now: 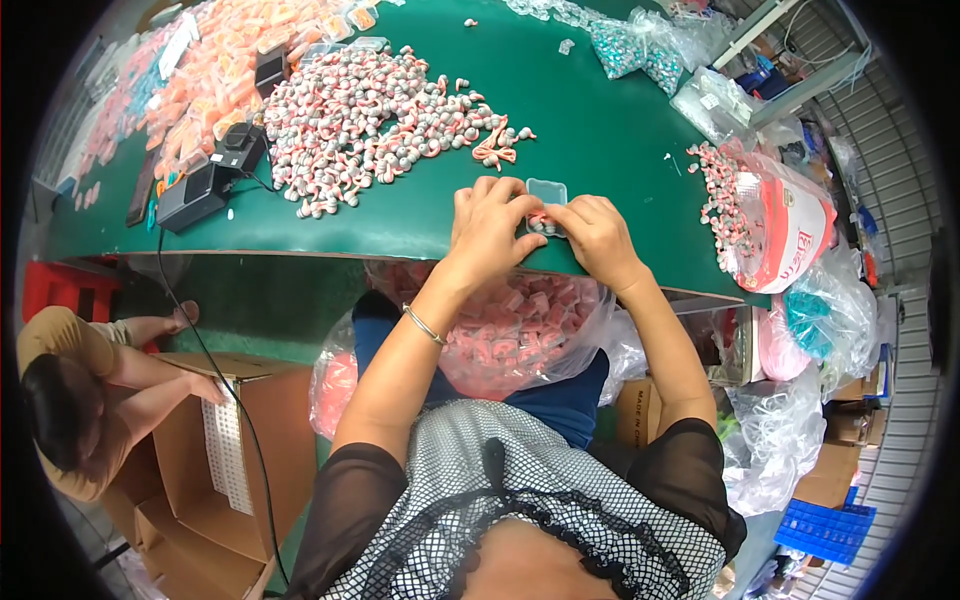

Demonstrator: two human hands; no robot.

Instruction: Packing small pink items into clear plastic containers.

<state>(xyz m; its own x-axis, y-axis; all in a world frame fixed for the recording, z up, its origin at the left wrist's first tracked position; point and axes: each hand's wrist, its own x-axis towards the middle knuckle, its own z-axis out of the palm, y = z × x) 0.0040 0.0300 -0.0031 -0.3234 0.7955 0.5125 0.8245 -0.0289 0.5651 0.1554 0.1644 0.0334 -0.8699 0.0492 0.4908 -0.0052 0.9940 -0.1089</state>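
My left hand (492, 222) and my right hand (596, 233) meet at the near edge of the green table (590, 130). Between them sits a small clear plastic case (546, 192) with its lid up. Both hands pinch at small grey and pink earplug pieces (543, 225) in the case's lower half. A large heap of the same grey and pink corded earplugs (375, 120) lies on the table just beyond my left hand. A few loose pink cords (495, 150) lie near the heap's right edge.
Filled orange and clear cases (225, 60) pile up at far left beside a black device (210, 175) with a cable. A bag spilling earplugs (770, 215) lies at right. A clear bag of packed cases (520, 325) rests on my lap. Another person (90, 390) crouches by a cardboard box (240, 450) at lower left.
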